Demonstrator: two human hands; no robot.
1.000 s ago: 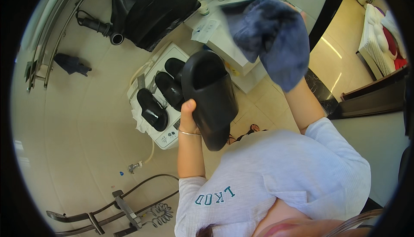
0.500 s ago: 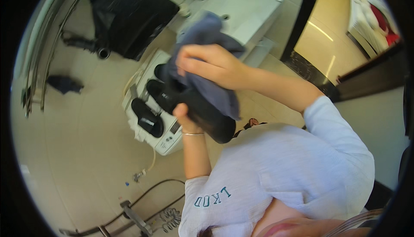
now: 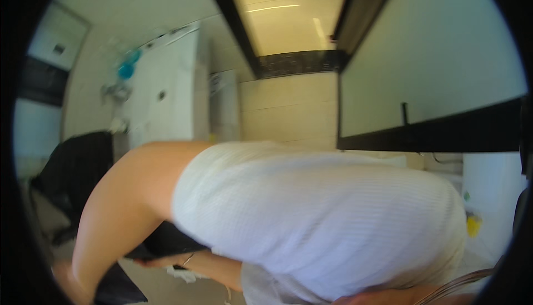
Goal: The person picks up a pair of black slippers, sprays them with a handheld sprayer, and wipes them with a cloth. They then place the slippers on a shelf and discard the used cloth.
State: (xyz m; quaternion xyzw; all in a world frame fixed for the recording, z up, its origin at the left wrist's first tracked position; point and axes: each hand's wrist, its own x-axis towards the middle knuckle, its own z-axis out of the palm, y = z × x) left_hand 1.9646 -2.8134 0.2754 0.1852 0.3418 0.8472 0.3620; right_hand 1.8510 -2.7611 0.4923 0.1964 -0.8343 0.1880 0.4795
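Observation:
The view is blurred and my white-sleeved right upper arm (image 3: 311, 216) fills its middle. That bare arm runs down to the lower left, where my right hand (image 3: 65, 278) sits at the rim, mostly cut off; a dark shape (image 3: 117, 291) lies beside it. Under the arm, my left hand (image 3: 151, 261), with a thin bracelet at the wrist, is against the underside of a black slipper (image 3: 164, 241). Only a part of the slipper shows. The blue-grey cloth cannot be made out.
A white cabinet (image 3: 166, 94) with a blue object (image 3: 126, 70) on top stands at the back left. A black bag (image 3: 72, 171) lies left of my arm. A dark door frame (image 3: 233, 27) and a black-edged panel (image 3: 433, 133) rise behind. A yellow item (image 3: 473, 224) sits at the right.
The view has swung sharply up and right, so the shoe tray and floor are gone from sight. My right arm now crosses in front, hiding the cloth and most of the slipper.

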